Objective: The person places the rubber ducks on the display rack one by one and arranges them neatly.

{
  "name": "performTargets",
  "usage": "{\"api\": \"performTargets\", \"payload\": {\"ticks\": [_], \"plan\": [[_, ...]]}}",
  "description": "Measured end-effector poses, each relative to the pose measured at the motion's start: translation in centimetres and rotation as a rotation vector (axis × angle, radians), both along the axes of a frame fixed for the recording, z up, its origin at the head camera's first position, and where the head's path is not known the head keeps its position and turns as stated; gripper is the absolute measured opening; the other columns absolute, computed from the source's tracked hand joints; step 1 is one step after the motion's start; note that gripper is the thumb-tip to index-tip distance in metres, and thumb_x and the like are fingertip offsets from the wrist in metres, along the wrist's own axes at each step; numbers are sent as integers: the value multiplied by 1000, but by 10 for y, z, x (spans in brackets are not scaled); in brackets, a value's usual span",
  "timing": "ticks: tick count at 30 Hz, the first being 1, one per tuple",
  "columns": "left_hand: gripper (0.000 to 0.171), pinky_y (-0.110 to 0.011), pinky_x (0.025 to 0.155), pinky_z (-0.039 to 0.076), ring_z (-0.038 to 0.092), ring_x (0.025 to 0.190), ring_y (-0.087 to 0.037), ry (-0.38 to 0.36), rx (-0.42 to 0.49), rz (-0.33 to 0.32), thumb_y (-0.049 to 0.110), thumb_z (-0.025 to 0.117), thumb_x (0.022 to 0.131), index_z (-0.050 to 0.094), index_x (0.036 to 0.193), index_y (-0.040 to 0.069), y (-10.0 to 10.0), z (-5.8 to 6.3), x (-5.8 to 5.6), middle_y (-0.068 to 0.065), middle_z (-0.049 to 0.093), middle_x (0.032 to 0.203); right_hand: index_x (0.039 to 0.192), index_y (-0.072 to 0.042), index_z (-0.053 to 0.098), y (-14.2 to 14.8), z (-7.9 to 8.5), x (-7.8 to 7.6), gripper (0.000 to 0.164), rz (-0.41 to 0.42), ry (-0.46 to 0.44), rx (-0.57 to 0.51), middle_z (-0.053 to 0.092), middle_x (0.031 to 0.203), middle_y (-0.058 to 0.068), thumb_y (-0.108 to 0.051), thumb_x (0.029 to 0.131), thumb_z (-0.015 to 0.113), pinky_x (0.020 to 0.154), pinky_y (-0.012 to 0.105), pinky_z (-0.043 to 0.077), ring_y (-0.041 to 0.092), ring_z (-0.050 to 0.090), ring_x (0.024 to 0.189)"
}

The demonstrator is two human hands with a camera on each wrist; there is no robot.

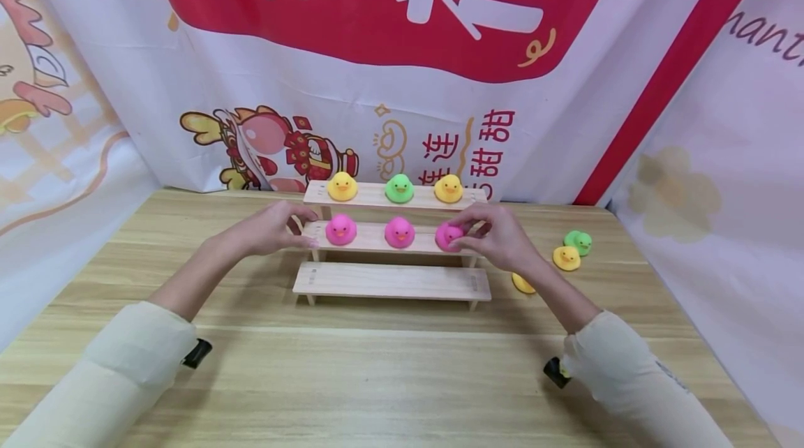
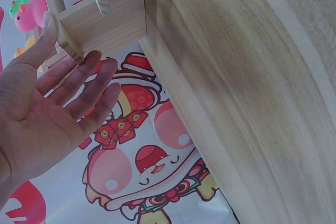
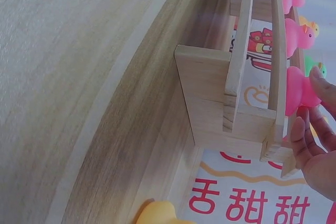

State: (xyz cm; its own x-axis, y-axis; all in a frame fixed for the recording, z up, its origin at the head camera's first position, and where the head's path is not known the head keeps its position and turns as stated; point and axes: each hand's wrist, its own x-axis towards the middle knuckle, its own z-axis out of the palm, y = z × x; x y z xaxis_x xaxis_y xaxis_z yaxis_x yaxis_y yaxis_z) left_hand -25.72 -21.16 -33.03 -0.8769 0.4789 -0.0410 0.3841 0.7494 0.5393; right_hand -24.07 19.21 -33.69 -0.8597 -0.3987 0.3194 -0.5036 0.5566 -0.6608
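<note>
A three-step wooden stand [image 1: 392, 280] stands on the table. On its middle step sit three pink rubber ducks: one at the left [image 1: 341, 230], one in the middle [image 1: 399, 232], one at the right [image 1: 447, 236]. My right hand [image 1: 499, 235] pinches the right-hand pink duck between thumb and fingers; the right wrist view shows this duck [image 3: 298, 92] at the board's end. At the left end of the same step, my left hand [image 1: 273, 228] grips the board, thumb and fingers on its opposite edges. In the left wrist view the left hand [image 2: 58, 98] holds the board's corner.
On the top step sit a yellow duck [image 1: 342, 186], a green duck [image 1: 399, 188] and another yellow duck [image 1: 449, 188]. Right of the stand lie a green duck [image 1: 578, 243] and two yellow ducks [image 1: 567, 258], one partly behind the right forearm. A printed cloth [image 1: 352, 50] hangs behind.
</note>
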Motion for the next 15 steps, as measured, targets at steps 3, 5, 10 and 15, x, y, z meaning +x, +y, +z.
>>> {"api": "performTargets", "payload": {"ticks": [3, 5, 10, 15], "plan": [[48, -49, 92, 59, 69, 99, -31, -2, 0, -2, 16, 81, 92, 65, 128, -10, 1, 1, 1, -23, 69, 116, 106, -3, 79, -1, -1, 0, 26, -3, -3, -1, 73, 97, 7, -5, 82, 88, 72, 30, 62, 21, 67, 87], [48, -49, 92, 59, 69, 99, -31, -4, 2, -2, 17, 81, 91, 65, 128, -11, 1, 2, 2, -23, 69, 116, 107, -3, 79, -1, -1, 0, 26, -4, -7, -3, 73, 97, 7, -5, 82, 88, 73, 30, 63, 22, 67, 87], [48, -49, 91, 59, 69, 99, -32, -8, 9, 1, 17, 81, 91, 65, 127, -10, 1, 2, 1, -23, 68, 116, 107, -2, 79, -1, -1, -2, 28, -2, -11, -10, 73, 97, 8, -4, 82, 88, 73, 31, 63, 23, 68, 88], [48, -49, 91, 59, 69, 99, -31, -4, 10, -6, 17, 81, 91, 65, 127, -11, 0, 2, 1, -23, 69, 115, 108, -2, 79, -1, -2, -3, 29, 1, -16, -10, 73, 97, 8, -4, 81, 88, 73, 29, 63, 23, 68, 88]]}}
